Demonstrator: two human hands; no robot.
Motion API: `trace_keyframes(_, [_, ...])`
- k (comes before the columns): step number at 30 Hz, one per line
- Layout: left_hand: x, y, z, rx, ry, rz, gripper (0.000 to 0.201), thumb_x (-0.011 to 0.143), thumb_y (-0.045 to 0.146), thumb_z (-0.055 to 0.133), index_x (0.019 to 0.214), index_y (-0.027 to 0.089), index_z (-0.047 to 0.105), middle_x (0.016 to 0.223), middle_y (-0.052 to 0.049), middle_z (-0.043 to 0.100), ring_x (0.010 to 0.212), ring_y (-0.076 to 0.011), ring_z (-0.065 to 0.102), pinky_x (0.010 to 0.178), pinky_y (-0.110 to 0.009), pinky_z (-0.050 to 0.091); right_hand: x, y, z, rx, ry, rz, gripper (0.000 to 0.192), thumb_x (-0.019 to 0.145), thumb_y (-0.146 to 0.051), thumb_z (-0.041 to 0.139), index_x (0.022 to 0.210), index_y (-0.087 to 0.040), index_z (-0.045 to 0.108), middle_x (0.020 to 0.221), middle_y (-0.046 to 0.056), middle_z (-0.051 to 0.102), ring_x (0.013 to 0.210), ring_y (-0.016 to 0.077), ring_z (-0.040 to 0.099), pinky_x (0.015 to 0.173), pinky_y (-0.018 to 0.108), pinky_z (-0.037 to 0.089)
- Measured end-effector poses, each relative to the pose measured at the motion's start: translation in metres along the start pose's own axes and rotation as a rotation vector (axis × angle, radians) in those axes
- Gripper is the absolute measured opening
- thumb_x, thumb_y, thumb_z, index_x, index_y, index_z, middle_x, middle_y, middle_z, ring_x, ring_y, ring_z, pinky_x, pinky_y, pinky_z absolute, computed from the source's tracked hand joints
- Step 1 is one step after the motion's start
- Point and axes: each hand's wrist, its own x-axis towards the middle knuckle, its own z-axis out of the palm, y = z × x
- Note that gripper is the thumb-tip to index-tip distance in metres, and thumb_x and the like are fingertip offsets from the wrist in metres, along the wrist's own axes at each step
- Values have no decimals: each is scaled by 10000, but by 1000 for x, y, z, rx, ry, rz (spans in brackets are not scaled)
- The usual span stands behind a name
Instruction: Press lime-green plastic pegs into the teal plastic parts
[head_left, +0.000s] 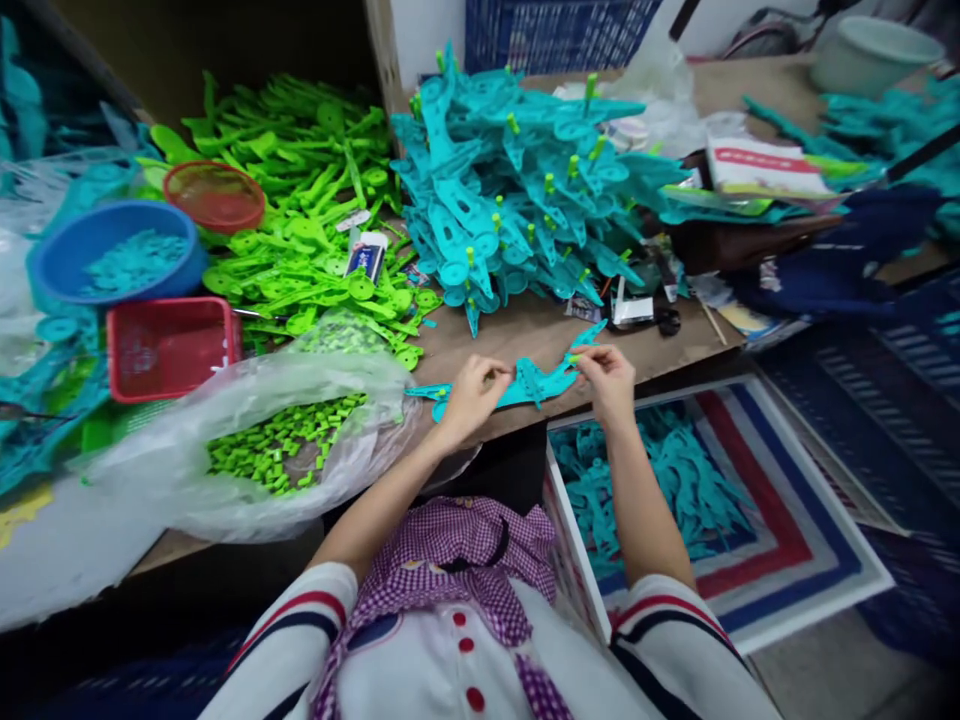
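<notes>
A long teal plastic part [553,384] lies across the table edge in front of me, a small green piece showing near its left end. My right hand [609,382] pinches a small green plastic piece [575,358] at the right end of this part. Over the part's left half is my left hand [480,392], thumb and fingertips closed together; what they hold, if anything, is too small to make out. To the left, an open clear plastic bag [172,465] contains many short green pieces [285,440].
Teal parts with green pieces in them form a tall pile [517,190] behind my hands. Left of it spreads a green parts heap [300,190], near a blue basin [52,255] and a red tray [120,350]. Below right, a striped box [814,590] holds more teal parts.
</notes>
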Motion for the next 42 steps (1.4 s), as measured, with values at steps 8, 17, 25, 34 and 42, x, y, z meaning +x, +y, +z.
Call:
trace_keyframes(8, [28, -23, 57, 639, -246, 33, 459, 923, 520, 551, 1339, 332, 603, 1186, -79, 563, 1113, -245, 545, 780, -294, 430, 70, 66, -56, -87, 129, 25, 448, 708, -581, 664, 927, -194, 607, 789, 38, 670, 694, 186, 667, 683, 378, 597])
trace_keyframes(17, [29, -28, 55, 653, -268, 36, 438, 923, 527, 546, 1315, 345, 620, 1137, -65, 573, 1074, -228, 565, 750, -281, 420, 76, 91, -53, -164, 136, 13, 461, 740, -610, 671, 923, -188, 648, 798, 54, 690, 724, 206, 669, 653, 360, 578])
trace_keyframes(25, [30, -31, 56, 627, -282, 21, 439, 918, 537, 549, 1316, 365, 618, 1183, -64, 562, 1079, -241, 567, 774, -294, 421, 70, 86, -52, -265, 76, -65, 453, 851, -604, 562, 1017, -194, 658, 982, 84, 718, 824, 198, 685, 696, 325, 567])
trace_keyframes(34, [30, -28, 54, 649, -295, 23, 465, 928, 544, 526, 1341, 343, 603, 1184, -66, 571, 1078, -231, 566, 765, -279, 411, 62, 70, -53, -410, -22, -166, 280, 886, -400, 579, 1017, -192, 714, 1026, 79, 746, 912, 231, 701, 851, 386, 553])
trace_keyframes(42, [30, -30, 55, 658, -264, 32, 456, 925, 550, 527, 1315, 338, 626, 1143, -67, 578, 1047, -232, 575, 730, -286, 411, 73, 62, -53, -535, -102, -167, 226, 866, -298, 572, 975, -177, 730, 999, 87, 761, 903, 246, 712, 831, 378, 554])
